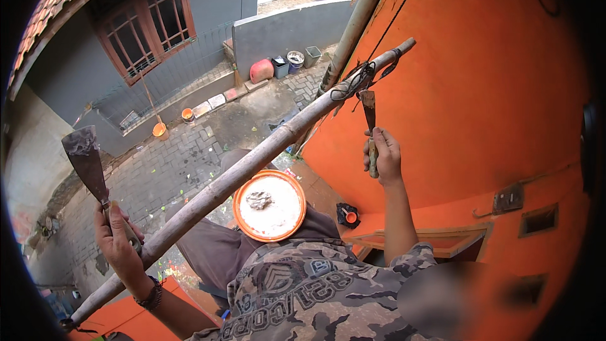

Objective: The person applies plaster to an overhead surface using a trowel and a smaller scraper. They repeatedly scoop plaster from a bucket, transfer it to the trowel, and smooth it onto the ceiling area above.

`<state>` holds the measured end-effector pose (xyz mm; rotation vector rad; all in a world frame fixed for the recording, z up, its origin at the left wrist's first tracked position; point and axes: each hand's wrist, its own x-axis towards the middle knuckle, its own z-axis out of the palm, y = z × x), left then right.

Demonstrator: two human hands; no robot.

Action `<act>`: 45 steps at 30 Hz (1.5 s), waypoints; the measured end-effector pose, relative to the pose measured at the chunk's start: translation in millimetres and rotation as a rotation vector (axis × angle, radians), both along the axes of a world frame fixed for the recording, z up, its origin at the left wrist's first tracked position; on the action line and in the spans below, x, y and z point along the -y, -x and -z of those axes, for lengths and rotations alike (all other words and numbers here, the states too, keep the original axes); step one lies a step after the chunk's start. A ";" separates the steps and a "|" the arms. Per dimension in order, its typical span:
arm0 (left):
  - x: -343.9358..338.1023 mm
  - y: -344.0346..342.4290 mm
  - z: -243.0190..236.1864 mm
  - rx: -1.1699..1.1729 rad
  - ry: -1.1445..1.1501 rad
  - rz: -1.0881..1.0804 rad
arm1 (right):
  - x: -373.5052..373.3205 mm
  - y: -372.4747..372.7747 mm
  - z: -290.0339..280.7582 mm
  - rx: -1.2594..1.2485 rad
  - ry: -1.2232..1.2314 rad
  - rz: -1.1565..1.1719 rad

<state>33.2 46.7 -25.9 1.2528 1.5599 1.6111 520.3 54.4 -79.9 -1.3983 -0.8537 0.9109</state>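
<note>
My left hand [120,240] is closed round the handle of a wide putty knife [87,163], its blade pointing up and smeared with pale paste. In my right hand [386,155] is a narrower putty knife [369,110], also blade up, close to the orange wall. An orange-rimmed bucket lid or shallow tub [298,216] rests on my lap. It holds white paste [271,215] with a grey lump [258,200] on top. Neither blade touches the paste.
A bamboo pole [252,158] crosses in front of me, tied with cord [353,82] to an upright pole [356,22]. The orange wall [467,88] rises at my right. Far below lies a paved yard [183,158] with buckets [160,131] and a grey house wall [214,0].
</note>
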 end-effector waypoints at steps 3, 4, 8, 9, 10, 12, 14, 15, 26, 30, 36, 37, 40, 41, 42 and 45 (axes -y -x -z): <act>0.7 0.2 -1.5 -0.002 0.008 -0.008 | -0.7 12.3 21.8 -0.026 0.014 0.043; -0.2 3.5 0.3 -0.003 0.014 -0.008 | -0.4 16.2 31.6 -0.019 0.021 0.048; -2.3 5.0 1.3 -0.003 -0.001 0.003 | 3.8 28.5 54.0 0.079 0.019 0.031; -2.8 6.5 2.3 0.003 0.006 0.015 | 4.8 32.0 52.7 0.108 0.008 0.026; -3.3 9.5 4.1 0.008 0.013 0.026 | 2.8 32.1 47.1 0.135 -0.026 0.011; -1.7 11.3 5.5 0.008 0.024 0.037 | -7.4 29.8 26.6 0.112 0.000 0.022; 0.5 9.8 3.4 -0.005 0.026 0.031 | -16.0 24.4 2.8 0.169 0.090 0.020; -1.0 9.9 3.1 -0.010 0.030 0.037 | -18.6 23.2 -4.2 0.204 0.115 0.020; -4.0 9.8 3.6 -0.035 0.032 0.012 | -9.8 46.1 -3.3 0.039 0.143 0.062; -3.5 9.0 2.4 -0.020 0.017 0.006 | -0.8 57.9 3.0 0.006 -0.041 -0.186; -9.6 -1.7 -10.9 0.066 0.023 0.092 | 8.2 80.9 -26.1 -0.965 -0.204 -0.984; -6.6 -6.2 -13.3 0.097 0.031 0.100 | 3.2 86.3 -35.1 -0.999 -0.167 -0.997; -4.0 -21.7 -19.4 0.140 0.025 0.147 | -15.8 109.6 -67.7 -0.932 -0.090 -1.024; -6.0 -26.2 -23.6 0.133 0.055 0.163 | -24.9 121.4 -79.5 -0.718 -0.035 -0.973; -8.4 -31.8 -23.1 0.142 0.035 0.188 | -34.4 132.4 -90.4 -0.503 0.008 -0.924; -8.6 -39.7 -23.7 0.078 0.022 0.231 | -64.6 170.8 -126.7 -0.054 0.077 -0.872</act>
